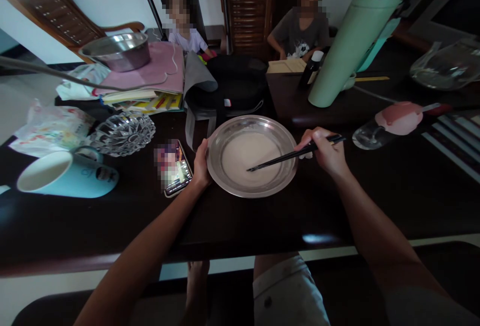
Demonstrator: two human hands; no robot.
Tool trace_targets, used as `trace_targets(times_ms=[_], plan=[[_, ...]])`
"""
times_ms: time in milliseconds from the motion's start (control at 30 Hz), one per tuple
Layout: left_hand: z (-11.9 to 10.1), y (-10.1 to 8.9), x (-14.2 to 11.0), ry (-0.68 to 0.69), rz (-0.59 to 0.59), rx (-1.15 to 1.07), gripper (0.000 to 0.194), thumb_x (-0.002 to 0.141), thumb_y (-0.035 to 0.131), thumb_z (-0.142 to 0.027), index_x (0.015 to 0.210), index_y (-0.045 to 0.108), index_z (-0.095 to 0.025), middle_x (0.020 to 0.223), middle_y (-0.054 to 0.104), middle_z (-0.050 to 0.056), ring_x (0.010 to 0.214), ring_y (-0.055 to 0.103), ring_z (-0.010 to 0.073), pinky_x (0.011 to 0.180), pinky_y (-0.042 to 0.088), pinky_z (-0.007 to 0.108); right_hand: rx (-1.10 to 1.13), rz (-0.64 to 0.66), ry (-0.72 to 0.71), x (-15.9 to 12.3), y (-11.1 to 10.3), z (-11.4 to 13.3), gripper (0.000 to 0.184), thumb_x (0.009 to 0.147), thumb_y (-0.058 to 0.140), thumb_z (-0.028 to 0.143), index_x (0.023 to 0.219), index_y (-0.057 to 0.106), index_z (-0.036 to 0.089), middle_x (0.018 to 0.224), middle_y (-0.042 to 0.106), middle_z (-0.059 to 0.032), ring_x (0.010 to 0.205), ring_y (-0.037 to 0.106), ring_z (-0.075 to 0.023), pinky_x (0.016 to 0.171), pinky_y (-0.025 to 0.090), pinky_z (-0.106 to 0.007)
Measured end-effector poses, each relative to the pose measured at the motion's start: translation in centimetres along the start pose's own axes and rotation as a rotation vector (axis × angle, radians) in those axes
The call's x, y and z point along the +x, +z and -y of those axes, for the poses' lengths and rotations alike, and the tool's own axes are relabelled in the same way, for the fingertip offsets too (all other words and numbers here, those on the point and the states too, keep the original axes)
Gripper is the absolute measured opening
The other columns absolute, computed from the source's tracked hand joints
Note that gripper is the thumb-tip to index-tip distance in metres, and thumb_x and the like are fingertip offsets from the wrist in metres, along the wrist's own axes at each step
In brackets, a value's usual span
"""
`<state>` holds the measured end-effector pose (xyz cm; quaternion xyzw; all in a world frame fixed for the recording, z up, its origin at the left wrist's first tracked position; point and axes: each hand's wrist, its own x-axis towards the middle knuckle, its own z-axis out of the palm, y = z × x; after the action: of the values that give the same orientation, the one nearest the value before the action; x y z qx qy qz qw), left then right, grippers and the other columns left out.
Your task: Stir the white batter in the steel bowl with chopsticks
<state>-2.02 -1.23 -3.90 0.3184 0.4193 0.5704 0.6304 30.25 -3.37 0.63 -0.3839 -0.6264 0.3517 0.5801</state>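
Observation:
A round metal basin stands on the dark table in front of me, with a pale, milky liquid inside. My left hand grips the basin's left rim, with the thumb by the edge and the other fingers mostly hidden behind it. Black chopsticks are held in my right hand, over the basin's right side. Their tips reach into the liquid near its middle. Something small and white, partly hidden, lies under the right hand beside the basin.
A lit phone, a light-blue mug and a glass dish lie left. A black bag sits behind the basin. Rightward stand a green thermos and a pink-topped bottle. Two people sit across the table.

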Motion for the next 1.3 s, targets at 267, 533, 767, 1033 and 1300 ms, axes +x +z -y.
trace_targets(times_ms=[267,533,767,1033,1300], plan=[[-0.1,0.3,-0.1,0.003,-0.028,0.000,0.052,0.091,0.069,-0.066,0.113,0.082,-0.020,0.106,0.087,0.009,0.125,0.077,0.0409,0.104,0.064,0.050,-0.066,-0.094,-0.008,0.0,0.2,0.2,0.043,0.098,0.074,0.067,0.088,0.087,0.027,0.078,0.084,-0.0034,0.071,0.080,-0.0196,0.070,0.065,-0.033],[-0.3,0.4,-0.2,-0.014,-0.030,0.009,0.054,0.093,0.067,-0.068,0.118,0.081,-0.021,0.109,0.087,0.009,0.128,0.076,0.0421,0.106,0.063,0.052,-0.066,0.049,0.028,0.0,0.2,0.2,0.051,0.098,0.071,0.069,0.075,0.082,0.025,0.072,0.081,-0.0045,0.066,0.075,-0.0199,0.062,0.062,-0.033],[-0.5,0.5,-0.3,-0.045,-0.036,-0.008,0.054,0.096,0.065,-0.065,0.123,0.081,-0.021,0.111,0.087,0.009,0.126,0.077,0.0400,0.105,0.064,0.050,-0.058,-0.162,0.017,0.1,0.1,0.1,0.050,0.096,0.073,0.070,0.077,0.081,0.025,0.068,0.079,-0.0027,0.062,0.075,-0.0185,0.062,0.062,-0.032],[-0.4,0.6,-0.3,-0.012,-0.018,0.004,0.054,0.092,0.069,-0.068,0.117,0.081,-0.022,0.113,0.086,0.011,0.129,0.075,0.0424,0.105,0.064,0.052,-0.071,0.039,0.023,0.0,0.4,0.5,0.051,0.097,0.072,0.071,0.076,0.082,0.026,0.072,0.079,-0.0042,0.069,0.075,-0.0210,0.065,0.062,-0.035],[-0.4,0.6,-0.3,-0.016,-0.035,-0.005,0.053,0.093,0.068,-0.066,0.118,0.081,-0.021,0.111,0.087,0.009,0.128,0.076,0.0408,0.106,0.063,0.050,-0.012,-0.152,0.012,-0.1,0.0,0.3,0.048,0.100,0.072,0.066,0.076,0.082,0.026,0.068,0.077,-0.0027,0.061,0.072,-0.0174,0.060,0.059,-0.031]])
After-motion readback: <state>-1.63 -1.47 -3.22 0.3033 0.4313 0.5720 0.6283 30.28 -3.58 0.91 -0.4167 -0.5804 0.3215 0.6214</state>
